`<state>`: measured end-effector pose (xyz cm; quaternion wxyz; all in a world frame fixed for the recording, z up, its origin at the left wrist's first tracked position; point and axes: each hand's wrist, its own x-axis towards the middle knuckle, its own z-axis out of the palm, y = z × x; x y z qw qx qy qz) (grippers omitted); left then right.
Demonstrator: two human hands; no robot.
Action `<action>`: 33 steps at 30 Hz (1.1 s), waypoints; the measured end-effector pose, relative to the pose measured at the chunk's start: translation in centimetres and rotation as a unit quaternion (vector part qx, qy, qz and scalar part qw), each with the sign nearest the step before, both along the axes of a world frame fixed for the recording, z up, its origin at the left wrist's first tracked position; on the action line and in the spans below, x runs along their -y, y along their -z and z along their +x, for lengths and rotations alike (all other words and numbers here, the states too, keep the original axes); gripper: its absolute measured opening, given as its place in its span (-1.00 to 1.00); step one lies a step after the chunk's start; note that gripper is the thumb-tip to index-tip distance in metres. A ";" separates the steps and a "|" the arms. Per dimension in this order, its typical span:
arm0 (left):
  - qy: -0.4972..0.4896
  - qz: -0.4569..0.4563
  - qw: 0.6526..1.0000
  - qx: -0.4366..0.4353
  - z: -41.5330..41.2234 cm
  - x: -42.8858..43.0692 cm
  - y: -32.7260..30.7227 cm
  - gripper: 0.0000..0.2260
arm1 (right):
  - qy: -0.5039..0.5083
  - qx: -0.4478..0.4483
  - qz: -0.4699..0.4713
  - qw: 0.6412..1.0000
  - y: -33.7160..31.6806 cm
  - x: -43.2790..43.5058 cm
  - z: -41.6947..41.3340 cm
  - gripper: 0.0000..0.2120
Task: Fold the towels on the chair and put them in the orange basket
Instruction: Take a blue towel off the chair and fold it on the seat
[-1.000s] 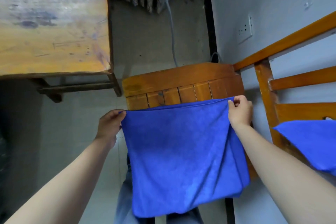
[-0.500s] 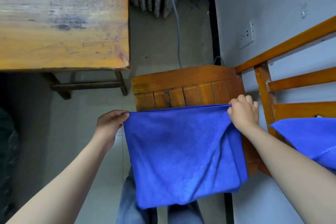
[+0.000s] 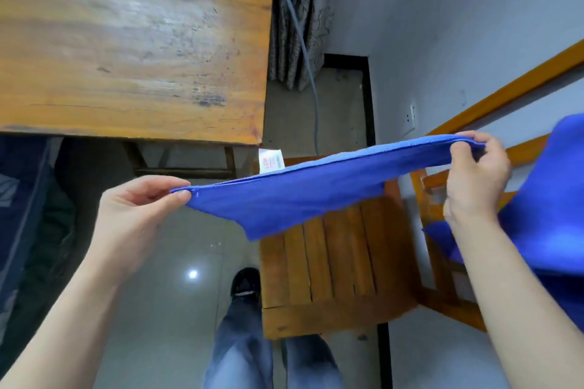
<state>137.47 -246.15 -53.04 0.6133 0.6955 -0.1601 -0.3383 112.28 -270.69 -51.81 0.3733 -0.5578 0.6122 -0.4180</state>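
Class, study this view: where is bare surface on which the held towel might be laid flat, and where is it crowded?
Bare: the wooden tabletop, left of the curtain; the chair seat slats under the held towel. Crowded: the right edge, where a second blue towel overlaps the chair rails.

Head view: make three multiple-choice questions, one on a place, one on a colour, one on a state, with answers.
1. Where is the towel? A on the table; B held up over the chair; C on the floor.
2. Its colour? A orange; B white; C blue.
3. Which hands pinch it? A both; B left only; C neither.
1 B, it stretches between the hands above the seat.
2 C, the cloth is blue.
3 A, left hand and right hand each pinch an end.
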 end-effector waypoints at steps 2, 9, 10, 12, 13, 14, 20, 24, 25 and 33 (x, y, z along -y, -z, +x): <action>-0.005 -0.011 1.000 0.014 -0.7 -0.2 -1.1 -0.70 | 0.020 0.038 -0.011 0.999 -1.5 -0.7 -0.4 -0.75; 0.052 0.011 0.998 -0.044 -1.9 -3.4 1.1 -0.83 | 0.016 0.001 -0.002 1.000 1.9 -4.5 -3.4 -0.87; 0.056 0.055 0.996 -0.038 -2.4 -3.8 2.2 -0.69 | -0.002 -0.023 0.007 1.000 2.9 -5.5 -4.0 -0.87; 0.070 0.134 0.987 -0.052 -3.5 -5.4 5.0 -0.66 | -0.027 -0.087 0.047 0.995 5.3 -7.7 -5.3 -0.93; 0.081 0.169 0.980 -0.061 -4.1 -6.1 6.6 -0.67 | -0.037 -0.129 0.077 0.988 6.9 -8.6 -6.1 -0.92; 0.079 0.198 0.974 -0.070 -4.9 -6.6 7.8 -0.71 | -0.055 -0.173 0.115 0.977 8.5 -9.4 -7.0 -0.93; 0.030 0.308 0.946 -0.100 -8.3 -10.2 13.6 -0.85 | -0.155 -0.302 0.306 0.889 15.7 -13.0 -11.3 -0.91; 0.035 0.315 0.941 -0.114 -9.1 -10.6 14.0 -0.88 | -0.120 -0.264 0.335 0.897 15.6 -12.7 -11.6 -0.91; 0.030 0.315 0.942 -0.113 -9.1 -10.5 14.1 -0.88 | -0.124 -0.260 0.337 0.896 15.6 -12.6 -11.6 -0.91; -0.009 0.271 0.960 -0.067 -7.5 -4.5 12.9 -0.81 | -0.063 -0.257 0.242 0.934 15.4 -10.4 -10.2 -0.85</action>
